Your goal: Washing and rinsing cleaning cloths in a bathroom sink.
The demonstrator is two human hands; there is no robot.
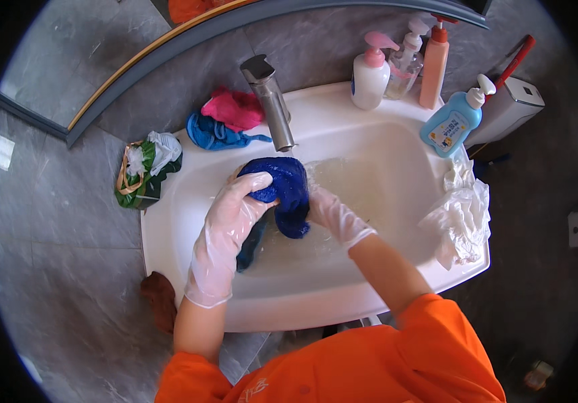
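A wet, deep-blue cloth hangs bunched over the basin of the white sink, just below the spout of the metal faucet. My left hand, in a thin translucent glove, is closed on its left side with the thumb on top. Also gloved, my right hand is curled against the cloth's right edge; its fingertips are hidden. Beneath my left hand a dark teal cloth lies in the basin. Cloudy water stands around the cloths.
Pink cloth and blue cloth lie left of the faucet. A green bag sits on the left corner. Pump bottles and a light-blue bottle line the back right. Crumpled white plastic covers the right rim; brown cloth hangs front left.
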